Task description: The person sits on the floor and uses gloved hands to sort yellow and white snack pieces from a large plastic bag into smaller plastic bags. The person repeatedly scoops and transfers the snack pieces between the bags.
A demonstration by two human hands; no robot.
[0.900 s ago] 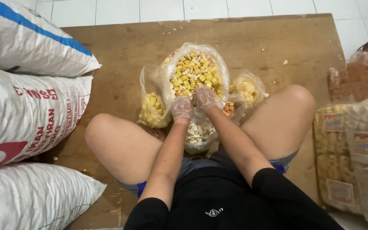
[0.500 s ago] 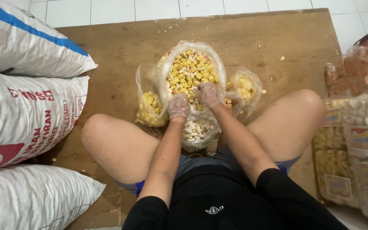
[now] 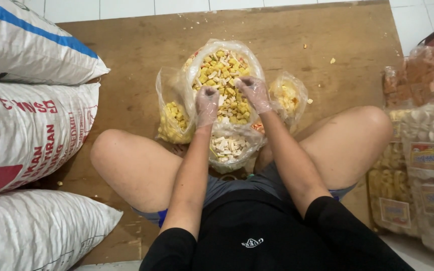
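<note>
Brown board on a tiled floor carries several clear bags. Left hand (image 3: pixel 207 103) and right hand (image 3: pixel 253 92), both in thin plastic gloves, curl loosely over the big bag (image 3: pixel 222 75) of yellow and white cubes, fingers bunched as if gathering pieces; smaller bags sit close for reach.

The large clear plastic bag (image 3: pixel 227 55) stood open on the brown wooden board (image 3: pixel 126 55), its mouth rolled wide and facing up. It was heaped with small mixed cubes (image 3: pixel 222 75), mostly yellow with some white and orange. It sat between two smaller clear bags: the bag of yellow pieces (image 3: pixel 173 120) touching its left side and the bag of white sticks (image 3: pixel 229 148) just in front.
</note>
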